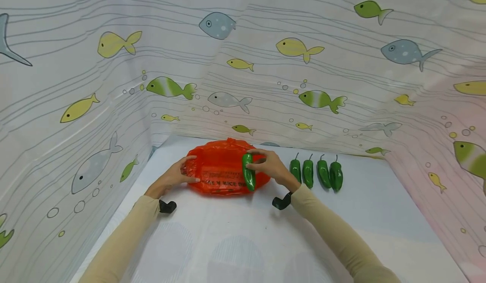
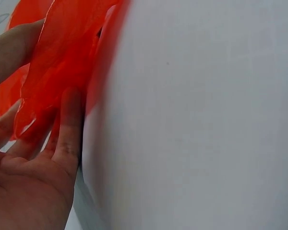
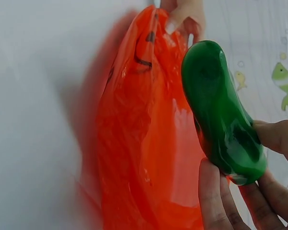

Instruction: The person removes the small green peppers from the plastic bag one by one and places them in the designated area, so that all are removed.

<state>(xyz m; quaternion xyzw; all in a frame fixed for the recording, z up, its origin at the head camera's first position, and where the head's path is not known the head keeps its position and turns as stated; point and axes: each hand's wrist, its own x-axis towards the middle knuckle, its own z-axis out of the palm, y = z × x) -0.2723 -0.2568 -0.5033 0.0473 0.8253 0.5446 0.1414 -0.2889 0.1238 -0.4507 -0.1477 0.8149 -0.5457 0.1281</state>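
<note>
A red plastic bag (image 1: 220, 158) with dark print lies on the white table, its mouth spread apart. At its left side, my left hand (image 1: 172, 176) holds the bag's edge; in the left wrist view the thumb is on one side of the red film (image 2: 62, 57) and the fingers on the other. My right hand (image 1: 270, 165) pinches a glossy green pepper (image 1: 248, 175) between thumb and fingers, over the right part of the bag. The right wrist view shows this pepper (image 3: 221, 105) tilted beside the bag's opening (image 3: 168, 143).
Several more green peppers (image 1: 323, 174) with dark stems lie in a row on the table (image 1: 364, 215), to the right of my right forearm. Fish-patterned sheeting (image 1: 265, 84) stands behind the table and along both sides.
</note>
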